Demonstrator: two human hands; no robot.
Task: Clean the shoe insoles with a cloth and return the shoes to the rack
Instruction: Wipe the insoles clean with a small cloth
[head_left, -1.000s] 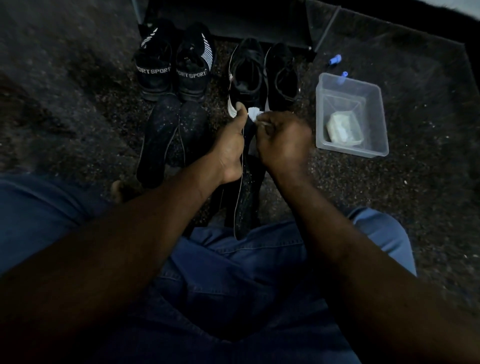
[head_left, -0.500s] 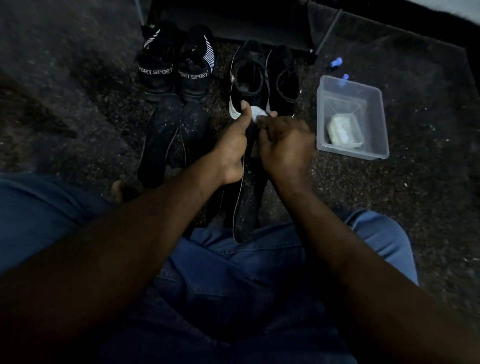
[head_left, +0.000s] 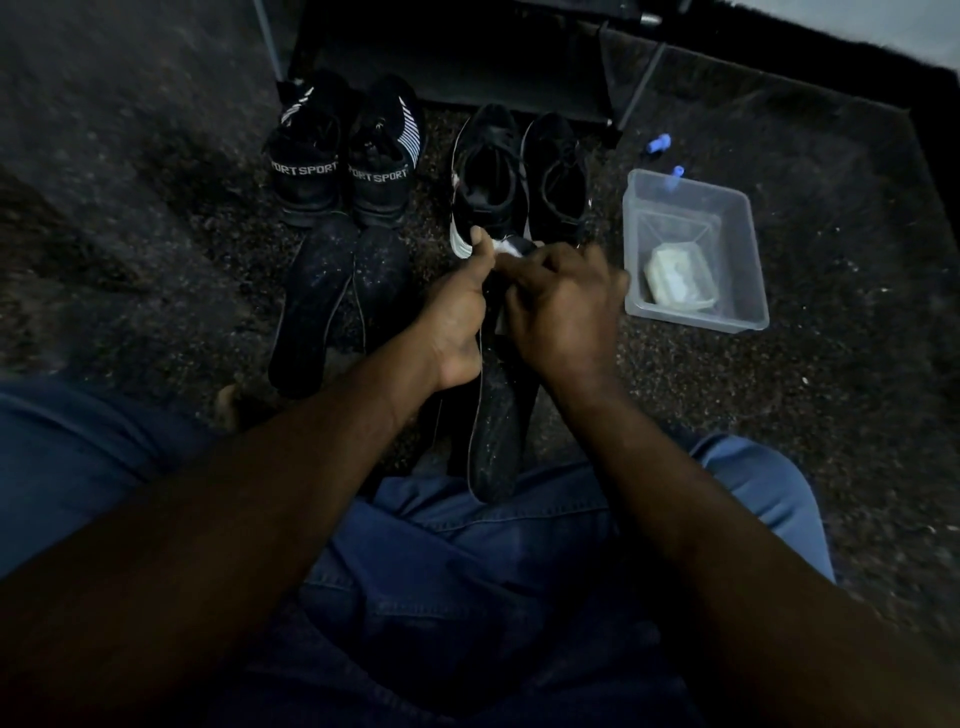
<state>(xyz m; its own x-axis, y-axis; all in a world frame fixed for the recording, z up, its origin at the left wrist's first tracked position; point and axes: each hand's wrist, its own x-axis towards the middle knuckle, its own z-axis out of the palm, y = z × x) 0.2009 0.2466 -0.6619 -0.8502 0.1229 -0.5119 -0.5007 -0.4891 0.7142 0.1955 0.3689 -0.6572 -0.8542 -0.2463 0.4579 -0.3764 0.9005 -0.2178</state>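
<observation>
The insole stood on end between your two hands, its near end resting against your jeans and its far end raised toward the shoes. Your left hand gripped the insole's left edge near the top, fingers curled behind it and thumb pointing up. Your right hand was curled over the same top end from the right, pinching a white cloth against the insole just beside your left thumb. Only a small part of the cloth showed between the two hands.

Two more dark speckled insoles lay side by side on the carpet to the left of your left hand. Beyond them stood a pair of black SPORT sneakers, and beyond your hands a pair of black sneakers with white soles. The shoe rack stood behind both pairs. A clear plastic tub sat on the carpet just right of your right hand, with a pale block in it; I could not tell what that block was.
</observation>
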